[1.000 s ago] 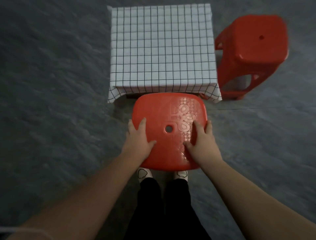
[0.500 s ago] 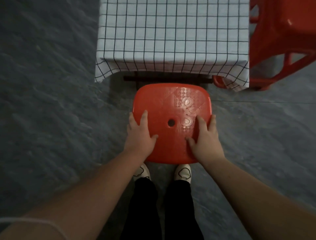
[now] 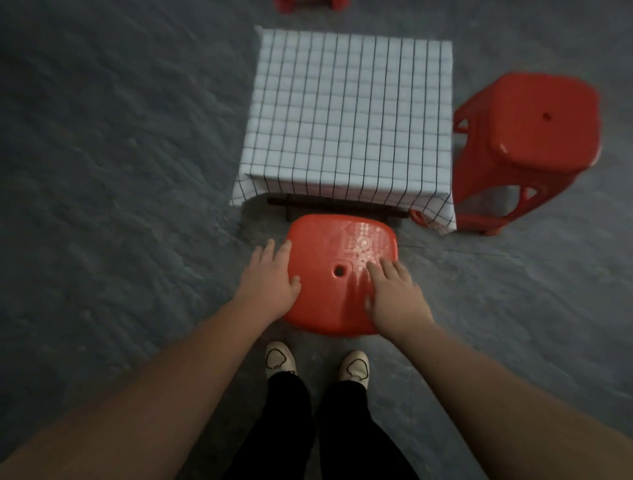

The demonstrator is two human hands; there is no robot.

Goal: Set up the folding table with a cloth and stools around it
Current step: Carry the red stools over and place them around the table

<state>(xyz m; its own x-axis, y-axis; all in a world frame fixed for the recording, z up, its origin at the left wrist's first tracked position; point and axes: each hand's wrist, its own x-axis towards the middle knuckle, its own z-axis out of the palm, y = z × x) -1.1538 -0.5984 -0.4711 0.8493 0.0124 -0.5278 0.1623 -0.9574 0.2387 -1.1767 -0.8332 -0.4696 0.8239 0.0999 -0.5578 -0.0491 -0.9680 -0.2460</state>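
A red plastic stool (image 3: 329, 253) stands on the floor just in front of the folding table, whose top is covered by a white cloth with a black grid (image 3: 349, 113). My left hand (image 3: 269, 284) lies at the seat's left edge with straight fingers, partly off the seat. My right hand (image 3: 394, 298) rests flat on the seat's right part, fingers spread. A second red stool (image 3: 534, 137) stands at the table's right side. The table's dark frame (image 3: 335, 205) shows under the cloth's near hem.
The red feet of another stool (image 3: 310, 4) peek in beyond the table's far side. My two shoes (image 3: 317, 365) stand right behind the near stool. Grey textured floor (image 3: 120, 171) lies open to the left and right.
The view has pulled back and up, so the whole table and the right stool show again. My left hand has slid outward to the seat's left edge; both hands look looser on the seat.
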